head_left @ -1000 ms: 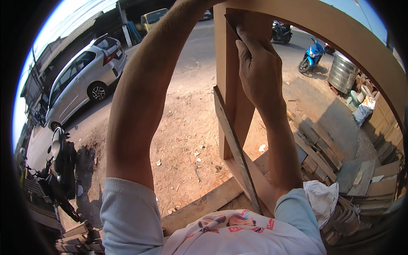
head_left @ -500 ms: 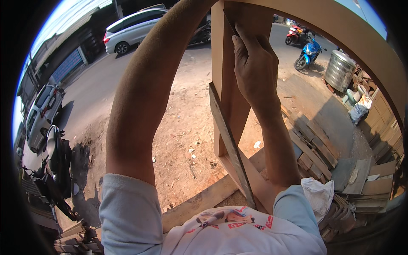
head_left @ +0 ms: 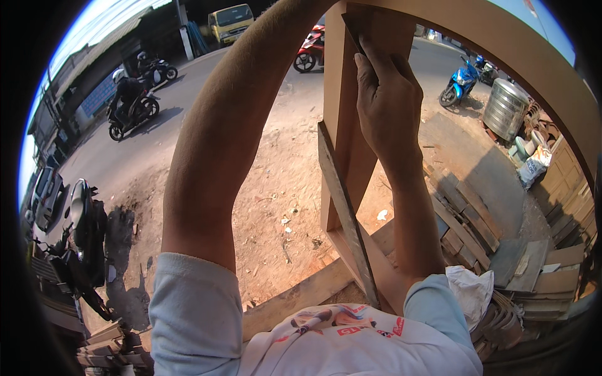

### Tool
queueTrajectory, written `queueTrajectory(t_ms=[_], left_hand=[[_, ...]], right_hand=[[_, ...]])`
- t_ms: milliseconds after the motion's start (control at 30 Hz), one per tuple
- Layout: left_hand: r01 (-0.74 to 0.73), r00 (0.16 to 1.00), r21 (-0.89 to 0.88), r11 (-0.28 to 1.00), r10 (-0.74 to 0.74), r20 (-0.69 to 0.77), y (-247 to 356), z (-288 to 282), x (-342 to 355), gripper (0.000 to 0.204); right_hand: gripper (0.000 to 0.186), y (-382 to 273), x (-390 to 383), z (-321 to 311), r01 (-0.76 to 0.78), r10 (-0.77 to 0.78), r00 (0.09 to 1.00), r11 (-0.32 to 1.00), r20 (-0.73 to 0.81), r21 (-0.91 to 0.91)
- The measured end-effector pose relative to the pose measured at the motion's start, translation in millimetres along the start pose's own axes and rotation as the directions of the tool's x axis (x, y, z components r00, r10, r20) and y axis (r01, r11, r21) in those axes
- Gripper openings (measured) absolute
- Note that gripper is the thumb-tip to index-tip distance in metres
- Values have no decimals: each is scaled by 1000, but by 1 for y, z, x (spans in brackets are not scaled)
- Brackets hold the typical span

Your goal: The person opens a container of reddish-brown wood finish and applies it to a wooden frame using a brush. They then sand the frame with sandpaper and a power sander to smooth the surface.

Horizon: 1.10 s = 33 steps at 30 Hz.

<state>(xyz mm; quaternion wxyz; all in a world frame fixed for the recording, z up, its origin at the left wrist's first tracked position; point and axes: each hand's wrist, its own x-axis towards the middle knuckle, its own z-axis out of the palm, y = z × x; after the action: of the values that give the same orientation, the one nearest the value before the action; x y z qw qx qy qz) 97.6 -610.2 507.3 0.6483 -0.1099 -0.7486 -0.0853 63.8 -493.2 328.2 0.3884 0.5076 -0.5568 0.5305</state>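
An upright brown wooden frame [head_left: 340, 119] stands before me, its wide top piece curving away to the right. My right hand [head_left: 390, 100] is closed against the inner face of the upright, near its top. A thin, dark, flat piece [head_left: 353, 31] with a straight edge sticks out past its fingers; its exact kind is unclear. My left arm [head_left: 210, 150] reaches up to the top of the frame, and the hand itself lies beyond the picture's upper edge. A rough wooden strip [head_left: 345, 210] slants across the frame's lower part.
Boards [head_left: 461, 216] lie stacked on the ground at right, near a metal drum [head_left: 505, 106] and a white sack [head_left: 534, 164]. A parked motorbike [head_left: 80, 219] stands at left. On the road are riders on motorbikes [head_left: 133, 109] and a yellow truck [head_left: 231, 24].
The view has turned slightly left, so the frame and both arms appear shifted right. My right hand keeps its place on the upright. The silver car is gone; motorbikes and a yellow truck now show.
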Motion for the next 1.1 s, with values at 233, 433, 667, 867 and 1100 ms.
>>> queueTrajectory(t_ms=[233,433,667,867,1100], left_hand=[[15,999,99,995,-20,46,1,2,0,35],[100,995,-29,995,-100,13,7,0,-4,39],[-66,998,41,997,66,2,-8,0,7,48],[61,997,-23,998,-60,44,2,-7,-1,46],[71,997,-119,990,-71,2,-2,-2,-2,46]], right_hand=[[28,-8,6,-4,-6,7,1000,999,29,-44],[27,-8,5,-8,-10,12,999,998,41,-59],[27,-17,9,-8,-42,45,998,996,38,-82],[25,-16,2,-5,-34,35,999,998,9,-61],[26,-18,4,3,-20,19,1000,998,-18,-64]])
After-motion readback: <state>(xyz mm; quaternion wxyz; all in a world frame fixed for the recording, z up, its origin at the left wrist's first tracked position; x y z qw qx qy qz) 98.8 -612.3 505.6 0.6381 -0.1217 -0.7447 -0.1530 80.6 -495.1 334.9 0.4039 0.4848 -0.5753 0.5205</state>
